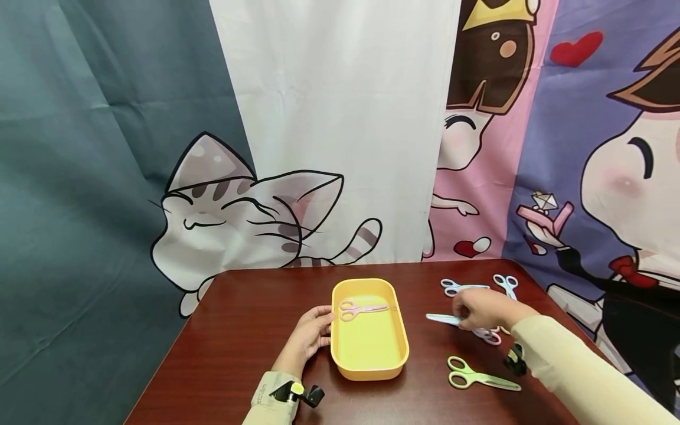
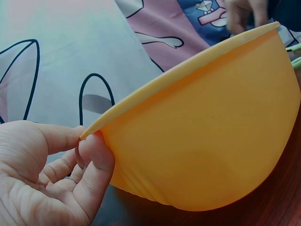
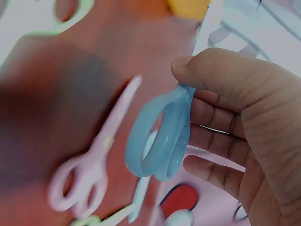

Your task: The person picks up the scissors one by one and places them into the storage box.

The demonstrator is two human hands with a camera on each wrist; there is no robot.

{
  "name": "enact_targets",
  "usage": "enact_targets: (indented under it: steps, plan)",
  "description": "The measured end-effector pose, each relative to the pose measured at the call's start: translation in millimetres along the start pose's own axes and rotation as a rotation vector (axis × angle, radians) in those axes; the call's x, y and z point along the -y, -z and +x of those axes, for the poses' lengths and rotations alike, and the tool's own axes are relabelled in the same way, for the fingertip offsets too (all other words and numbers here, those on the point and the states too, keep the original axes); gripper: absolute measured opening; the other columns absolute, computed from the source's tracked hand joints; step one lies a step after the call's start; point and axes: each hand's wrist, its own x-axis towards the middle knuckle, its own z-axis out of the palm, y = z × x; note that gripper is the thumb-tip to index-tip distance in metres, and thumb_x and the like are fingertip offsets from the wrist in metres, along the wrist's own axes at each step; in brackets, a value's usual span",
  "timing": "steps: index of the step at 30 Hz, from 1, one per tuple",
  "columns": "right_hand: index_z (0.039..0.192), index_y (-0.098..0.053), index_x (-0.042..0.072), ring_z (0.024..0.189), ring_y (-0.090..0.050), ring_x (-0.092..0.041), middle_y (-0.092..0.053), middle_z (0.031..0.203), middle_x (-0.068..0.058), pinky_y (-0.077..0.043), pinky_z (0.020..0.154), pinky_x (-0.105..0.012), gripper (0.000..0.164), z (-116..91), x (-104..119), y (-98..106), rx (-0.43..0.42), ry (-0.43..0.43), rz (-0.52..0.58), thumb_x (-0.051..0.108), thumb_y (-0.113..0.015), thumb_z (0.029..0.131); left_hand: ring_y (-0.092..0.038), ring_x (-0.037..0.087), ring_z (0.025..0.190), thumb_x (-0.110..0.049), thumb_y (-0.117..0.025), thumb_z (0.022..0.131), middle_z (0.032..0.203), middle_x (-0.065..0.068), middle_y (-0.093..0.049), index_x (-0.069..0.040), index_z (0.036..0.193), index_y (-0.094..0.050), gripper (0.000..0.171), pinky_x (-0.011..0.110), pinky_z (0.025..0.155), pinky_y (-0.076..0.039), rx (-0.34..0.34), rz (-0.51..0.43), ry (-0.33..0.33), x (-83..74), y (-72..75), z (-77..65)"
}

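Observation:
My left hand (image 1: 308, 333) pinches the left rim of a yellow plastic tray (image 1: 370, 374), thumb on one side and fingers on the other, as the left wrist view shows closely. Inside the tray lies a pair of pink scissors (image 1: 363, 309). To the right, my right hand (image 1: 480, 308) holds a pair of blue scissors (image 3: 135, 150) between thumb and fingers near the pivot, above the table. Their blades (image 1: 443, 319) point left toward the tray. Below that hand are other pink scissors (image 3: 89, 176), partly covered in the head view.
Green scissors (image 1: 480, 378) lie on the brown table (image 1: 239, 354), nearer the front. Two more pairs, blue scissors (image 1: 451, 287) and pale blue scissors (image 1: 506, 283), are at the back right. Something pale green shows low in the right wrist view. A printed cloth (image 1: 340, 118) hangs behind.

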Motion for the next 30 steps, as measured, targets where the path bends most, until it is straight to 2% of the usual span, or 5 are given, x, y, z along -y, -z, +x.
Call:
enact_targets:
  steps: [3, 9, 18, 22, 30]
  plan:
    - [0.075, -0.066, 0.023, 0.064, -0.047, -0.003, -0.052, 0.072, 0.014, -0.043, 0.057, -0.023, 0.016, 27, 17, 7, -0.013, 0.039, -0.032, 0.018, -0.08, 0.075, -0.065, 0.013, 0.076, -0.01, -0.056, 0.103, 0.104, 0.013, -0.066, 0.006, 0.14, -0.045, 0.042, 0.027, 0.055, -0.058, -0.001, -0.003, 0.0, 0.8, 2.1, -1.9]
    - [0.076, -0.066, 0.022, 0.063, -0.051, -0.005, -0.055, 0.075, 0.01, -0.047, 0.058, -0.024, 0.015, 75, 51, 11, 0.015, 0.044, -0.036, 0.017, -0.08, 0.077, -0.065, 0.012, 0.075, -0.01, -0.057, 0.103, 0.1, 0.01, -0.066, 0.006, 0.138, -0.046, 0.04, 0.026, 0.055, -0.057, -0.001, -0.005, -0.007, 2.4, 3.9, -3.1]
    - [0.08, -0.067, 0.021, 0.067, -0.052, -0.006, -0.057, 0.078, 0.01, -0.048, 0.063, -0.025, 0.014, 122, 96, 5, 0.031, 0.082, -0.07, 0.022, -0.081, 0.08, -0.06, 0.011, 0.073, -0.009, -0.058, 0.102, 0.098, 0.009, -0.064, 0.006, 0.136, -0.048, 0.039, 0.025, 0.055, -0.057, 0.008, -0.013, -0.017, 0.4, 1.6, -2.9]
    - [0.08, -0.068, 0.02, 0.066, -0.052, -0.007, -0.058, 0.075, 0.011, -0.048, 0.062, -0.026, 0.013, 138, 103, -4, 0.039, 0.094, -0.042, 0.02, -0.08, 0.08, -0.061, 0.011, 0.075, -0.01, -0.059, 0.102, 0.1, 0.01, -0.065, 0.006, 0.137, -0.048, 0.041, 0.026, 0.056, -0.057, 0.004, -0.005, -0.013, -1.9, 0.3, -1.5]
    - [0.077, -0.069, 0.017, 0.065, -0.046, -0.006, -0.056, 0.071, 0.011, -0.043, 0.061, -0.023, 0.011, 160, 101, -29, 0.085, 0.106, -0.014, 0.014, -0.079, 0.079, -0.063, 0.012, 0.076, -0.011, -0.059, 0.102, 0.101, 0.009, -0.066, 0.006, 0.139, -0.046, 0.043, 0.028, 0.056, -0.058, 0.01, 0.004, -0.016, -3.8, -0.7, -3.8]
